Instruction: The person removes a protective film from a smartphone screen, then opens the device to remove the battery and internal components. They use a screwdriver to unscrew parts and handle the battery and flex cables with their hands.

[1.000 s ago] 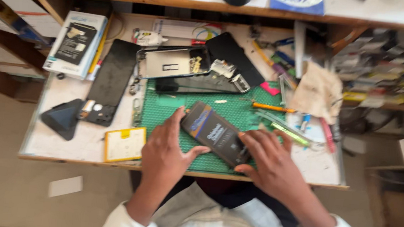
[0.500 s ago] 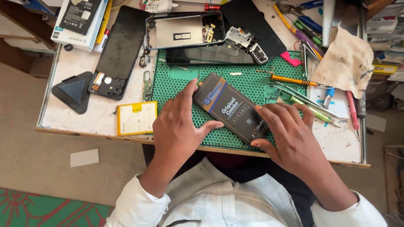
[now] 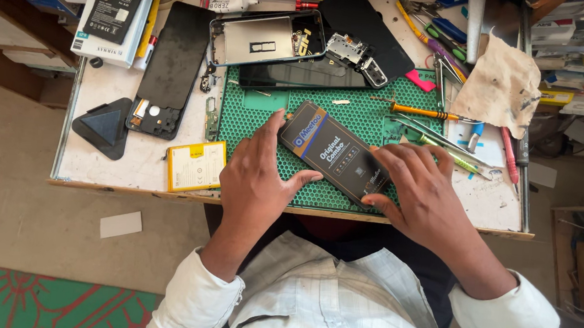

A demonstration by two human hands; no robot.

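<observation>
A flat black box with an orange and blue stripe [image 3: 336, 152] lies slanted on the green perforated mat [image 3: 268, 115]. My left hand [image 3: 257, 175] presses on the box's near-left corner, thumb along its lower edge. My right hand [image 3: 419, 190] grips the box's right end, fingers curled over it. Behind the box lies an opened phone frame [image 3: 265, 39] with a metal plate, and a loose camera module piece [image 3: 356, 56] on a black panel [image 3: 363, 21].
A black phone back cover [image 3: 171, 67], a black triangular pick [image 3: 103, 126] and a yellow battery [image 3: 195, 165] lie left of the mat. A white battery box [image 3: 118, 8] stands at far left. Screwdrivers, tweezers [image 3: 444, 139] and a stained cloth [image 3: 503, 84] crowd the right side.
The camera has tilted down and closer, so the desk fills more of the view. Both hands stay on the black box, which has barely moved.
</observation>
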